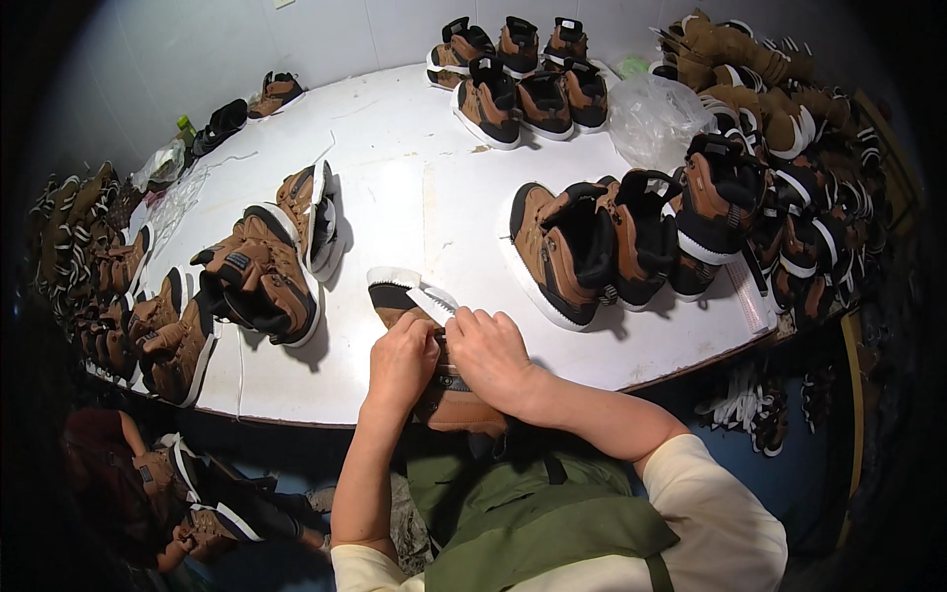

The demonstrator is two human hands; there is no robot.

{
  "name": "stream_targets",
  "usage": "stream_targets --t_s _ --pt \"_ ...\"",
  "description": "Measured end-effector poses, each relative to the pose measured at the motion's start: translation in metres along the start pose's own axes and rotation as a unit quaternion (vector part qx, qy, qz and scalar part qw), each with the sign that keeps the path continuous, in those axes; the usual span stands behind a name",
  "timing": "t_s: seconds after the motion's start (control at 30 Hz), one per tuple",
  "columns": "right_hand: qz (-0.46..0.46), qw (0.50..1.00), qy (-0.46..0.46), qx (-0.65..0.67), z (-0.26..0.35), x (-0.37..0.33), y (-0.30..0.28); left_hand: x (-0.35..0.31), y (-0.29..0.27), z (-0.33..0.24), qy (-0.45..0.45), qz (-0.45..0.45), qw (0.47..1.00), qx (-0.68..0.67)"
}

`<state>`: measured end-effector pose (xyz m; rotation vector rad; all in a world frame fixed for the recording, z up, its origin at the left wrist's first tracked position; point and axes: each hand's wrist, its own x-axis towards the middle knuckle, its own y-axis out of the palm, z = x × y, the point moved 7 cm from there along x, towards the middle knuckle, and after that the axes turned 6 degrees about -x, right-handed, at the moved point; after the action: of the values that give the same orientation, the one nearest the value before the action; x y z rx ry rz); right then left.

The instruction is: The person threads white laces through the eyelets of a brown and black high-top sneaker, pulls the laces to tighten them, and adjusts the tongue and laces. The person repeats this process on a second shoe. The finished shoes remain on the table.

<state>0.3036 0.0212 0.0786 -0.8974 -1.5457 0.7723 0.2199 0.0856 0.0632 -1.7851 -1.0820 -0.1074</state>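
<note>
A brown and black high-top shoe [462,410] with a white sole lies at the table's front edge, its toe away from me. My left hand [402,363] is closed on the upper at the left side of the lacing area. My right hand [488,357] is closed over the right side, its fingertips close to those of the left. A white strip with a ribbed edge [432,302] shows across the toe, just beyond my fingers. I cannot make out whether it is loose or part of the sole. My fingers hide the middle of the shoe.
Finished-looking shoes stand left [258,276] and in a row at right [567,252]; several more stand at the back [533,94]. A clear plastic bag [659,120] lies near heaped shoes [789,123]. The white table [395,187] ends before me. Another person's arm [133,434] shows lower left.
</note>
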Motion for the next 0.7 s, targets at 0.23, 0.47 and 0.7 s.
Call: stream_targets --t_s 0.23,0.47,0.7 --pt "0.009 1.0 -0.004 0.0 0.001 0.005 0.002 0.001 -0.002 0.005 -0.021 -0.011 0.999 -0.029" --pt "0.052 0.998 -0.027 -0.006 0.004 0.011 -0.003 0.001 -0.003 0.005 -0.037 -0.011 0.999 -0.036" --pt "0.05 0.999 -0.016 0.009 0.001 0.008 0.005 0.0 -0.001 0.006 -0.039 -0.015 0.998 -0.038"
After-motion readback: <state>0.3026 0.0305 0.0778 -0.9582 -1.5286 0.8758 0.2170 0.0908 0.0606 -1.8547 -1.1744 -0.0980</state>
